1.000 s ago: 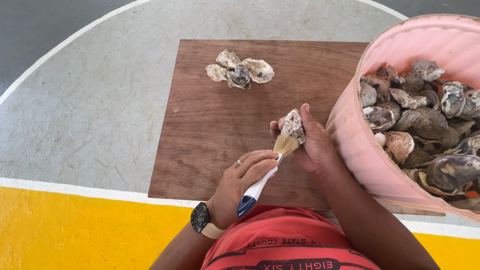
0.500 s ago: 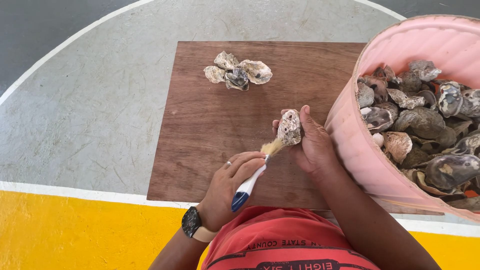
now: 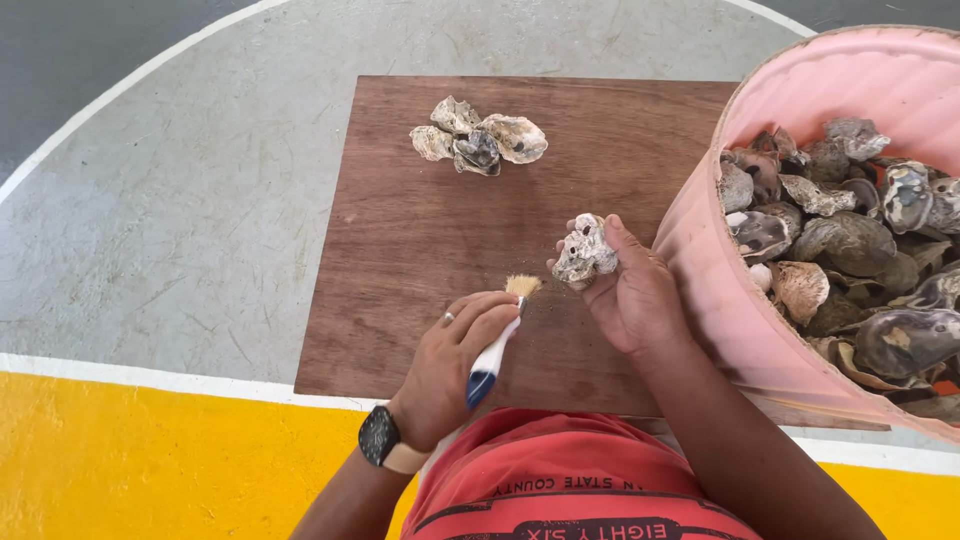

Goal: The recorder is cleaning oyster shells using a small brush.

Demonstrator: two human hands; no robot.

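On the brown, rectangular wood-grain board (image 3: 420, 250), which lies on a grey, scuffed concrete floor (image 3: 180, 200), a small heap of pale, rough-edged oyster shells (image 3: 480, 140) sits near the far edge, well apart from both hands. Right of the board, a pink, ribbed plastic tub (image 3: 720, 300) leans toward the viewer; it is filled with grey-brown, craggy oyster shells (image 3: 850, 250), some showing a smoother pearly inside. The tub wall stands just beside the right hand (image 3: 635, 295), whose grip is clenched around a single lumpy, whitish-grey oyster shell (image 3: 585, 250) held above the board, thumb over its upper side. The left hand (image 3: 455, 355) has its grip wrapped around a small brush with a white and blue plastic handle (image 3: 490, 360); its tan bristle tuft (image 3: 523, 286) points toward the held shell but stands apart from it, with bare board showing between them. A ring shows on one left finger, and a black wristwatch (image 3: 380, 437) sits on the left wrist. White painted lines (image 3: 150, 378) and a yellow painted band (image 3: 150, 460) cross the floor near the person, whose red printed shirt (image 3: 580, 480) fills the lower edge.
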